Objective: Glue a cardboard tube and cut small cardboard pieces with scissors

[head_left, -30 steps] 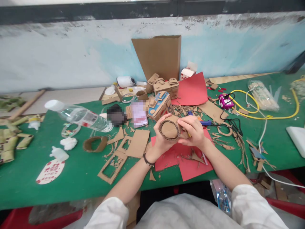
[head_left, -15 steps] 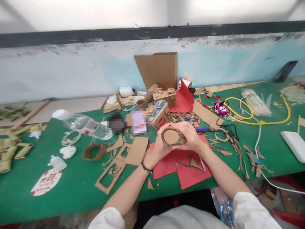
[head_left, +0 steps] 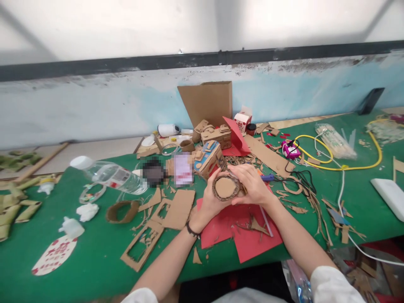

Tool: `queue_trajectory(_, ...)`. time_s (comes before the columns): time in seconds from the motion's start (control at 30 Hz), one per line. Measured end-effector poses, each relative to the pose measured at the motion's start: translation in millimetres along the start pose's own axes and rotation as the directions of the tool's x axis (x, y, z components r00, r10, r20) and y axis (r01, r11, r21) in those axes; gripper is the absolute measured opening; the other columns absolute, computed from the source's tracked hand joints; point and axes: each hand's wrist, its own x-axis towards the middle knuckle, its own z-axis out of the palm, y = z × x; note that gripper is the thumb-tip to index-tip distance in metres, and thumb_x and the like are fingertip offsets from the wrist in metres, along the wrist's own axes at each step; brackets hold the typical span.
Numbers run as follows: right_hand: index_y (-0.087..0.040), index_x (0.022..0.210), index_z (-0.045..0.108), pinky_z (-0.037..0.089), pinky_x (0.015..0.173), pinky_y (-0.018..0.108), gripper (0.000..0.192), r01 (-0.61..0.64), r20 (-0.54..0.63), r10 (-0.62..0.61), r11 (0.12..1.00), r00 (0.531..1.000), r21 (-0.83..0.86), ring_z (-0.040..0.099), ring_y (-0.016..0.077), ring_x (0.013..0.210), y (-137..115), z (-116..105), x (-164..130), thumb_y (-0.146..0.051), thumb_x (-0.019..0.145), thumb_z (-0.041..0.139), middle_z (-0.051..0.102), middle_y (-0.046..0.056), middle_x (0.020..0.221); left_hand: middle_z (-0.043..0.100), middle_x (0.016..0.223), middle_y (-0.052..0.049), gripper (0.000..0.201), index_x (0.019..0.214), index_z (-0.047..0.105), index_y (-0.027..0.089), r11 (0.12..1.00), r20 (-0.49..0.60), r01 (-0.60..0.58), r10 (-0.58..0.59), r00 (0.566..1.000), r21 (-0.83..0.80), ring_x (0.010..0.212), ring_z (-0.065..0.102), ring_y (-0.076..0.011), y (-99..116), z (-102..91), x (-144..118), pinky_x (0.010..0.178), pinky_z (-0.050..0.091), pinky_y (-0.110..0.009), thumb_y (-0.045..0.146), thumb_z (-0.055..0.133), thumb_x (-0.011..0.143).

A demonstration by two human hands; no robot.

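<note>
Green table (head_left: 94, 252) cluttered; left hand (head_left: 211, 198), right hand (head_left: 251, 185) both grip cardboard ring (head_left: 225, 187).

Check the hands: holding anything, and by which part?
Both hold one cardboard ring: left hand cups its left rim and underside, right hand wraps its right side and top.

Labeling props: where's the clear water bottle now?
Head view, left of centre: the water bottle lies on its side on the green table, white cap pointing left, behind the cardboard ring.

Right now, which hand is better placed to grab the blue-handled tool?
Right hand, probably: the blue-handled tool lies just beside it, while the left hand cups the cardboard ring from the far side.
</note>
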Motion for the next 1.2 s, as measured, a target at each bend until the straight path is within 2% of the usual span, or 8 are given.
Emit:
queue_trajectory(0.17,-0.023,0.171,0.049,0.057,0.111,0.055,0.075,-0.058,-0.188,0.04,0.994,0.981,-0.089,0.072,0.0346,0.127,23.8,-13.1,-10.2,-0.071,0.113,0.044,0.079,0.016,0.14,0.075,0.132,-0.015,0.084,0.145,0.062,0.023,0.999,0.039,-0.033,0.032,0.999,0.039,0.123,0.078,-0.0329,21.2,-7.0,14.1,0.108,0.066,-0.052,0.051,0.102,0.076)
queue_trajectory(0.3,-0.022,0.166,0.054,0.057,0.108,0.054,0.065,-0.113,-0.233,0.076,0.982,0.97,-0.15,0.072,0.0332,0.119,36.9,-16.1,-16.7,-0.062,0.116,0.046,0.08,0.016,0.132,0.075,0.125,-0.012,0.074,0.134,0.064,0.023,0.993,0.043,-0.097,0.094,0.995,0.071,0.116,0.077,-0.031,32.3,-13.3,18.9,0.103,0.066,-0.05,0.05,0.101,0.076)
queue_trajectory(0.63,-0.017,0.164,0.058,0.056,0.11,0.052,0.083,0.1,-0.092,-0.108,0.991,0.99,-0.092,0.073,0.0323,0.121,15.1,14.5,-2.5,-0.077,0.106,0.058,0.082,0.017,0.129,0.075,0.121,-0.012,0.09,0.136,0.064,0.022,1.0,-0.037,-0.024,0.025,0.999,0.019,0.111,0.079,-0.0326,20.2,-29.1,26.7,0.1,0.067,-0.052,0.075,0.096,0.072)
queue_trajectory(0.77,-0.017,0.163,0.059,0.056,0.113,0.052,0.089,0.087,-0.003,-0.087,0.994,0.996,-0.069,0.072,0.0333,0.125,9.8,20.6,-0.3,-0.081,0.1,0.065,0.079,0.019,0.136,0.074,0.123,-0.014,0.091,0.142,0.063,0.026,0.998,-0.022,-0.062,0.062,0.998,0.01,0.111,0.078,-0.0331,24.7,-29.9,25.5,0.095,0.07,-0.054,0.084,0.088,0.076)
queue_trajectory(0.9,-0.017,0.162,0.059,0.057,0.114,0.052,0.089,0.082,0.042,-0.082,0.997,0.996,-0.006,0.073,0.0336,0.126,6.8,25.5,-2.1,-0.079,0.099,0.068,0.078,0.019,0.14,0.071,0.134,-0.018,0.096,0.152,0.059,0.028,0.997,0.011,-0.08,0.08,0.997,-0.004,0.128,0.075,-0.0369,28.2,-31.2,13.4,0.105,0.068,-0.058,0.086,0.083,0.079)
queue_trajectory(1.0,-0.018,0.161,0.061,0.057,0.115,0.051,0.087,0.09,0.042,-0.09,0.996,0.995,0.005,0.074,0.033,0.126,3.8,27.0,-3.3,-0.079,0.099,0.067,0.078,0.018,0.14,0.067,0.147,-0.021,0.113,0.162,0.051,0.026,0.998,0.042,-0.063,0.062,0.997,0.028,0.138,0.071,-0.0398,26.3,-38.1,6.3,0.113,0.065,-0.059,0.09,0.082,0.075)
queue_trajectory(1.1,-0.019,0.163,0.058,0.057,0.116,0.051,0.085,0.105,-0.018,-0.105,0.994,0.994,-0.024,0.073,0.0331,0.128,5.0,23.6,-3.4,-0.076,0.101,0.067,0.078,0.018,0.143,0.062,0.158,-0.024,0.126,0.169,0.043,0.025,0.973,0.074,-0.15,0.14,0.987,0.174,0.146,0.067,-0.0435,22.5,-52.1,7.0,0.12,0.06,-0.062,0.09,0.085,0.071)
queue_trajectory(1.2,-0.021,0.17,0.048,0.057,0.115,0.053,0.079,0.087,-0.156,-0.1,0.992,0.983,-0.089,0.072,0.0336,0.131,15.0,15.3,-3.8,-0.062,0.106,0.068,0.077,0.017,0.147,0.058,0.164,-0.023,0.107,0.171,0.042,0.025,0.899,0.054,-0.175,0.168,0.984,0.401,0.156,0.058,-0.0428,18.6,-68.8,14.7,0.131,0.048,-0.064,0.072,0.087,0.086)
